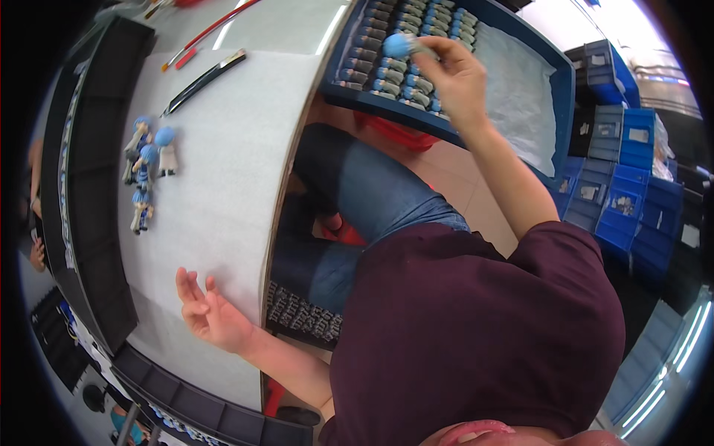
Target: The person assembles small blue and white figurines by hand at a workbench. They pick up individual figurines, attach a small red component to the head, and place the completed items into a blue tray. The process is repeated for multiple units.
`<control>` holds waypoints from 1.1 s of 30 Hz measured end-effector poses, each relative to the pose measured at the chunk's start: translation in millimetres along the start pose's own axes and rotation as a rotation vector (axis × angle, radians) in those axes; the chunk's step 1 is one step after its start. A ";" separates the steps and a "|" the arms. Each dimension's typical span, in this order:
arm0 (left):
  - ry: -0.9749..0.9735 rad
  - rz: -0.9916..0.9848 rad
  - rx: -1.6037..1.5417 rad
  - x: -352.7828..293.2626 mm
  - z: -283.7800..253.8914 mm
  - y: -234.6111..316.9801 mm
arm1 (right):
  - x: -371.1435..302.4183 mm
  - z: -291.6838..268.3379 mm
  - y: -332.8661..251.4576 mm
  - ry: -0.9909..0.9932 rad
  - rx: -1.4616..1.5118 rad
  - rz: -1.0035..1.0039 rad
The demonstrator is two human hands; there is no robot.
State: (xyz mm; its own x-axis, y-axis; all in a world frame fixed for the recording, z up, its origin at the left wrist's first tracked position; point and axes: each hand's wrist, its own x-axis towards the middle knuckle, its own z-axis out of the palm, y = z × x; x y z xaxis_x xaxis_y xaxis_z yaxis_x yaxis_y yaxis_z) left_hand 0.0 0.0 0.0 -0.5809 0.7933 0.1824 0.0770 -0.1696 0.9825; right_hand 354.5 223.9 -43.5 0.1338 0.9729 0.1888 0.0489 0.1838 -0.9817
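Right hand (454,78) grasps a blue-haired figurine (398,46) above the blue tray (561,89) of lying figurines; left hand (208,316) rests released, palm up, on the white surface (223,186), well apart from four standing figurines (147,172)

Blue-haired figure (399,46) in my right hand (451,78), dark blue tray (554,82) with white padding (513,89), white table mat (223,171), my maroon shirt (476,334), blue jeans (387,197), blue crates (625,178), red-handled tool (212,30)

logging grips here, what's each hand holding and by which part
Right hand pinches a small blue-haired plastic figurine by its body, head sticking out. Left hand is open, holding nothing.
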 end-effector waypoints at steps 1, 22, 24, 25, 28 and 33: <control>-0.049 0.017 -0.051 6.2 -7.6 2.0 | 5.3 -29.1 18.1 0.087 -0.095 -0.011; 0.087 -0.070 -0.053 -2.2 29.8 -4.5 | 6.6 -212.9 184.0 -0.148 -1.019 0.322; 0.095 -0.079 -0.032 2.5 33.0 -3.3 | 12.6 -233.9 200.0 -0.192 -1.248 0.297; 0.094 -0.085 -0.021 5.4 33.8 -3.0 | 11.9 -236.5 195.3 -0.072 -1.243 0.178; 0.076 -0.089 -0.080 5.5 27.5 2.5 | 36.6 -151.0 119.1 0.005 -0.840 0.018; 0.048 -0.080 -0.064 7.6 25.0 4.9 | 26.5 62.8 -27.8 -0.326 -0.051 -0.318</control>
State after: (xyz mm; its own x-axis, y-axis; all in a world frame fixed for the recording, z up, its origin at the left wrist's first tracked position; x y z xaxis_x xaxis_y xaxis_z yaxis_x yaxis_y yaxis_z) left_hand 16.2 19.8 7.1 -0.6216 0.7769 0.0996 -0.0226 -0.1449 0.9892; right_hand 294.5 253.4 -12.7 -0.2138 0.8642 0.4554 0.0872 0.4812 -0.8723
